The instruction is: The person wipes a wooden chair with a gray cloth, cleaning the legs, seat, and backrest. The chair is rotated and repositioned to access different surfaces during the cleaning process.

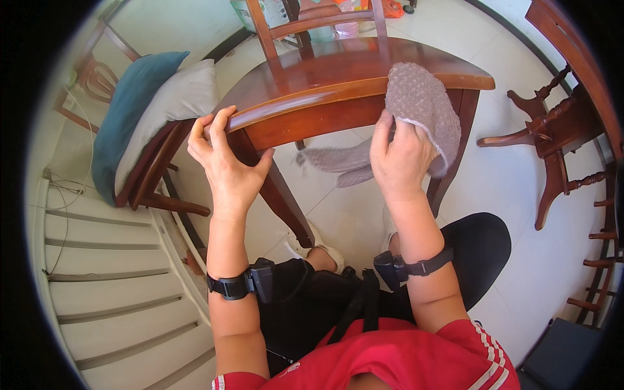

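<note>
A wooden chair with a glossy red-brown seat (321, 66) stands before me, its backrest on the far side. My left hand (229, 158) grips the seat's left front corner, fingers on top and thumb against the frame beneath. My right hand (402, 151) holds a grey-brown textured cloth (424, 102), which lies over the front edge of the seat near its right corner. A loose part of the cloth hangs to the left, under the seat's front rail.
Another chair at the left bears a teal cushion (131, 117) and a light grey cushion (170, 95). Below it lies a slatted white panel (117, 287) with thin cables. Carved wooden table legs (546, 141) stand at the right. Bags (346, 24) are behind the chair.
</note>
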`<state>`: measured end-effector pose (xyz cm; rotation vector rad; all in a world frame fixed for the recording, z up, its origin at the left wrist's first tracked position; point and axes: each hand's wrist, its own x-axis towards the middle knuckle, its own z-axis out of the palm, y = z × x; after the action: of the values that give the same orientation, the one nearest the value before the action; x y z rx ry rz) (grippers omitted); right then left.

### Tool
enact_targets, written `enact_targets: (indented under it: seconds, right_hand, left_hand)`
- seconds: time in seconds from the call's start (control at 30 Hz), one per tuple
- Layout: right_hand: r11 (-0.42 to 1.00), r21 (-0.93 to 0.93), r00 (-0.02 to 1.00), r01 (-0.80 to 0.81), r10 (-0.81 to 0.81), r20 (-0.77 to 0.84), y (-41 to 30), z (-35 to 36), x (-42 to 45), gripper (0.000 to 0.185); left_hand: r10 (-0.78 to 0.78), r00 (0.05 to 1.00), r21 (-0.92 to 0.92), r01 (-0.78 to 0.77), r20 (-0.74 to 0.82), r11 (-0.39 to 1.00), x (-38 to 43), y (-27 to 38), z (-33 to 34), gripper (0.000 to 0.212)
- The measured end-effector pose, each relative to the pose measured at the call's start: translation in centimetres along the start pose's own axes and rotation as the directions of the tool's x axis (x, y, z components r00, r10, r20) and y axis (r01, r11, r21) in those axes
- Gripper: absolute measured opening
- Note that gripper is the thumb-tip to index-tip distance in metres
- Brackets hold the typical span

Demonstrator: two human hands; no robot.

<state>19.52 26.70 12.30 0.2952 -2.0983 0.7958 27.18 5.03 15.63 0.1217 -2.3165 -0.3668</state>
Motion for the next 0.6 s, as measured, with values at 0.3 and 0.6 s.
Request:
enact_targets:
  seconds: [0.3, 0.6]
  right_hand:
    - [0.964, 0.235, 0.964, -0.128, 0.065, 0.257, -3.6, 0.1, -0.9, 0.024]
    - [0.846, 0.529, 0.804, -0.068, -0.267, 0.531, -9.8, 2.5, -0.3, 0.025]
  left_hand:
    - [-0.049, 0.999, -0.402, 0.04, -0.011, 0.915, -0.6, -2.0, 0.4, 0.042]
    - [-0.082, 0.982, -0.409, 0.005, -0.172, 0.913, -0.9, -3.1, 1.3, 0.032]
